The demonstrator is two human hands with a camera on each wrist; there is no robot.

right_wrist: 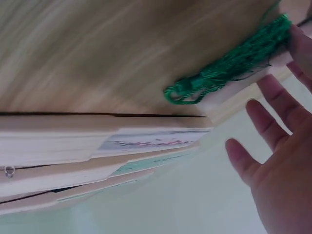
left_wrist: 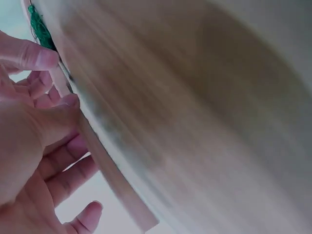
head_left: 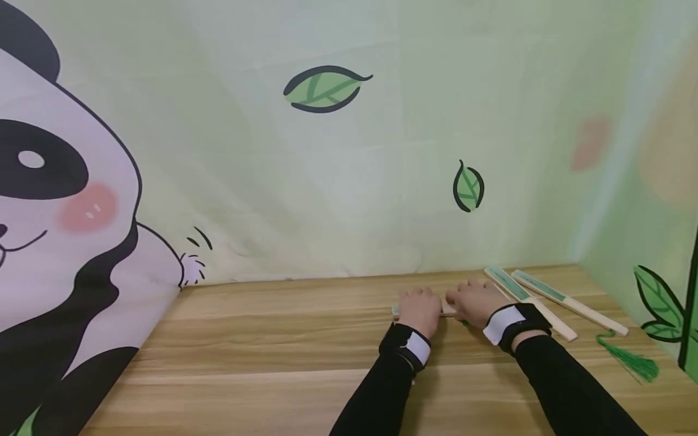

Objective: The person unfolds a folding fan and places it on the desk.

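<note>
A folded hand fan (head_left: 395, 312) with pale wooden sticks lies low over the table, mostly covered by both hands in the head view. My left hand (head_left: 420, 309) pinches it between thumb and fingers; in the left wrist view its wooden guard (left_wrist: 117, 180) extends past the fingers. Farther along the same fan, my right hand (head_left: 475, 301) holds the other end between thumb and fingers. Beside the right thumb hangs a green tassel (right_wrist: 229, 68), seen in the right wrist view. Several folded fans (right_wrist: 146, 141) lie side by side near the right hand.
Two folded fans with green paper, one nearer (head_left: 509, 283) and one farther right (head_left: 572, 306), lie slanted on the wooden table (head_left: 245, 339). A green tassel (head_left: 635, 362) trails from the right one. A printed cloth backdrop (head_left: 349, 181) stands behind the table.
</note>
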